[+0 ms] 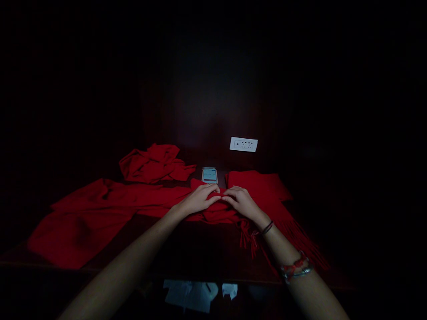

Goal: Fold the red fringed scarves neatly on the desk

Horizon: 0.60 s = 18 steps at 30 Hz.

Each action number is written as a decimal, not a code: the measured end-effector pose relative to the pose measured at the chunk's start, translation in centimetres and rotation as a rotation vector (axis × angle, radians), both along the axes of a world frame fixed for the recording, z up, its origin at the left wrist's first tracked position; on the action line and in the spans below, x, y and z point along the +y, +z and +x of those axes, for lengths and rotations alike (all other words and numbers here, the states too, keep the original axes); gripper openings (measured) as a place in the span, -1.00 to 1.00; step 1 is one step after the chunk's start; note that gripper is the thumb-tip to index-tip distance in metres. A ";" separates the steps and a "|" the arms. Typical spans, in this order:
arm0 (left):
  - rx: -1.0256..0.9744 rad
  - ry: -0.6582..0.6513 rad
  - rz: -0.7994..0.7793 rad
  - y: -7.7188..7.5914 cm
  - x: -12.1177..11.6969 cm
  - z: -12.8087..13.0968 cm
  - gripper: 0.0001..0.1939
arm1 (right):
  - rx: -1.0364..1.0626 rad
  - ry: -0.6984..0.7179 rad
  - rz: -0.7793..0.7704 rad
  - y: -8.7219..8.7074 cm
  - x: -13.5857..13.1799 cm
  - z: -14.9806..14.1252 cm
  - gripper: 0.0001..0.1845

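A long red fringed scarf (pixel 167 195) stretches from left to right over the dark table, bunched up under my hands. My left hand (pixel 202 198) is closed, its thumb and fingers pinching a fold of the scarf near the middle. Close beside it, my right hand (pixel 242 202) also pinches the same fold, the two thumb tips almost meeting. Tassels (pixel 247 235) hang toward the table edge below my right wrist. To the right lies another red scarf (pixel 256 182), flatter, with long fringe running toward the front.
A crumpled heap of red cloth (pixel 150 164) lies at the back left. A lit phone (pixel 209 175) rests behind my hands. The white wall socket (pixel 243 144) is on the dark back wall. Pale papers (pixel 190 295) show below the table's front edge.
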<state>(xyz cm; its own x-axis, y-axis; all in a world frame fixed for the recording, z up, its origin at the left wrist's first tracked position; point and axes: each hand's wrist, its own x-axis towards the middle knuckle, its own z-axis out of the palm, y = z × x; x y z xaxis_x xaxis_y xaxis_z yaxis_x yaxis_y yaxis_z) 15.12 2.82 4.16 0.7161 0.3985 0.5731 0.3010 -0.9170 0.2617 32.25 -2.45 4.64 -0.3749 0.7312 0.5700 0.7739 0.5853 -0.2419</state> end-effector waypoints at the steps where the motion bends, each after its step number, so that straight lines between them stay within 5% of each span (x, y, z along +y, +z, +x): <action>1: -0.002 0.007 0.006 0.1 0.1 -0.1 -0.85 | 0.008 -0.014 -0.002 0.0 0.1 0.1 -0.81; 8: -0.116 0.109 0.014 0.9 1.2 -1.6 -0.85 | 0.163 -0.229 -0.066 0.4 0.6 2.5 -0.84; 14: -0.043 0.063 0.005 0.4 0.5 -0.5 -0.84 | 0.055 0.021 0.008 -0.1 0.3 0.7 -0.58; 18: -0.019 0.034 0.009 0.4 0.3 -0.2 -0.84 | 0.023 -0.020 0.010 -0.1 0.3 -0.3 -0.82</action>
<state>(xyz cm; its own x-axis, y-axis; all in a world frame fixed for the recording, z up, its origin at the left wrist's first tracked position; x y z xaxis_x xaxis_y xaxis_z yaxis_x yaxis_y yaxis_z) 14.91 3.17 4.55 0.6909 0.4177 0.5901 0.3273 -0.9085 0.2599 31.98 -2.17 4.56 -0.3467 0.7327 0.5857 0.7796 0.5723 -0.2543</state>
